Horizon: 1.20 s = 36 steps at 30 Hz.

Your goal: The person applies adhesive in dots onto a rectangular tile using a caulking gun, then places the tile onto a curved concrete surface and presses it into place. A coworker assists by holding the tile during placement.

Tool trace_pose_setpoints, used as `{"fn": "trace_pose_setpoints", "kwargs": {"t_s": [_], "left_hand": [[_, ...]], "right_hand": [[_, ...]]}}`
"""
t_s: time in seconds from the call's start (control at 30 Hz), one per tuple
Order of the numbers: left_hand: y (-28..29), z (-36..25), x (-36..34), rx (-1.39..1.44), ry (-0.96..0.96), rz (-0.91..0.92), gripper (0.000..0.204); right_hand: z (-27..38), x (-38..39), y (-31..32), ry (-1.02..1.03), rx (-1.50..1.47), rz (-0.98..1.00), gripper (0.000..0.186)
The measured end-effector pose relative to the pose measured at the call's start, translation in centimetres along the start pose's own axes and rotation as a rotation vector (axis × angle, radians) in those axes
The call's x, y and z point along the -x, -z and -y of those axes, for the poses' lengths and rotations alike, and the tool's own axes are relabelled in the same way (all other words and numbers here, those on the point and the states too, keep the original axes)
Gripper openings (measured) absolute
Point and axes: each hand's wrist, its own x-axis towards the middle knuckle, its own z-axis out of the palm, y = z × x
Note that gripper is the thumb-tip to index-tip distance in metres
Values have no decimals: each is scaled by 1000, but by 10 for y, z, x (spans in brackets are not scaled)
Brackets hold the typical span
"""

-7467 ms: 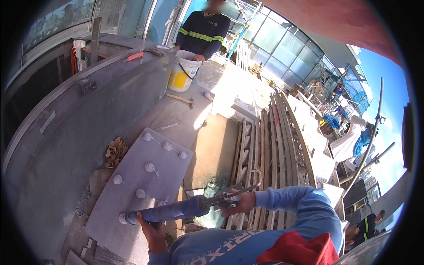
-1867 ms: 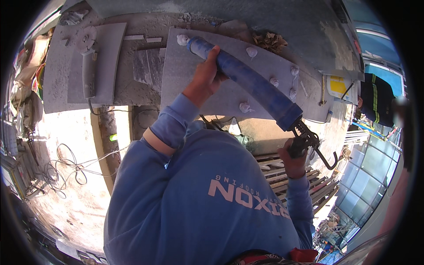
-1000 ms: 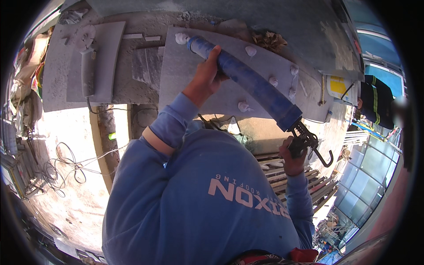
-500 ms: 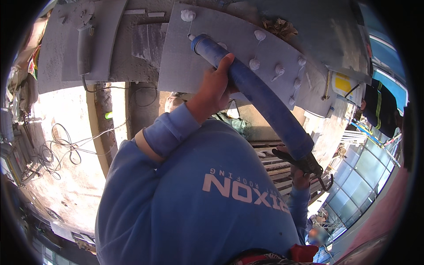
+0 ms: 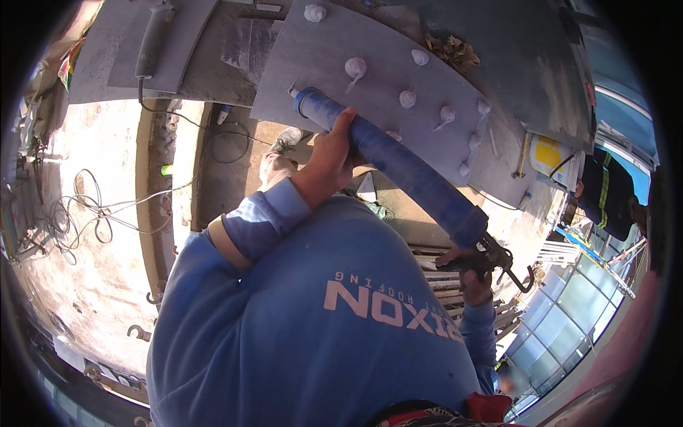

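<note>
1. Holding a long blue tubular dispensing gun [image 5: 405, 171] slantwise, front end over a flat grey stone-like panel [image 5: 388, 39], rear end out past its near edge on the right.
2. Clasping the front of the tube with the left hand [image 5: 329, 153], thumb laid over the top and palm against the side; cannot see the other fingers well, mostly hidden beneath.
3. Gripping a black metal handle [image 5: 462, 262] at the rear with the right hand [image 5: 475, 288], fingers wrapped around it; cannot tell how hard the squeeze is.
4. Pointing a small pale nozzle [image 5: 293, 92] at the panel, close to its near-left corner; cannot tell touching from just above.
5. Judging the spotting well along: counting about nine rounded white paste blobs [image 5: 356, 67] scattered over the panel, several with thin tails, one partly hidden by the tube.
6. Finding no full blob near the nozzle; judging that near-left part the main bare area left, apart from whatever lies hidden behind the tube.
7. Seeing also, at the left, a grey corded power tool [image 5: 153, 46] on a separate grey slab [image 5: 186, 35]; at the right, a white bucket with a yellow patch [image 5: 551, 153] near a co-worker in a dark banded top [image 5: 608, 192].
</note>
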Motion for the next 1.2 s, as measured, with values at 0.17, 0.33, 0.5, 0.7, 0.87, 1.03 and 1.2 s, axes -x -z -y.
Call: {"fn": "trace_pose_setpoints", "kwargs": {"t_s": [0.17, 0.33, 0.5, 0.7, 0.87, 1.03, 1.2], "left_hand": [[16, 12, 4, -9, 17, -9, 58], [29, 14, -3, 39, -36, 59, 62], [28, 11, -5, 38, -28, 70, 61], [24, 12, -7, 45, -28, 62, 63], [19, 12, -7, 108, -58, 72, 62], [13, 14, -4, 131, -87, 57, 63], [13, 13, -5, 117, -109, 68, 66]], "right_hand": [[0, 2, -4, 11, 49, -18, 57], [-11, 4, -4, 2, 81, -88, 48], [-24, 12, 13, 3, 95, -75, 32], [-13, 10, 9, -144, 88, -318, 34], [-11, 8, 17, -143, 102, -338, 36], [8, -7, 41, -53, -40, 116, 47], [-7, -2, 34, 41, 38, 66, 67]]}}
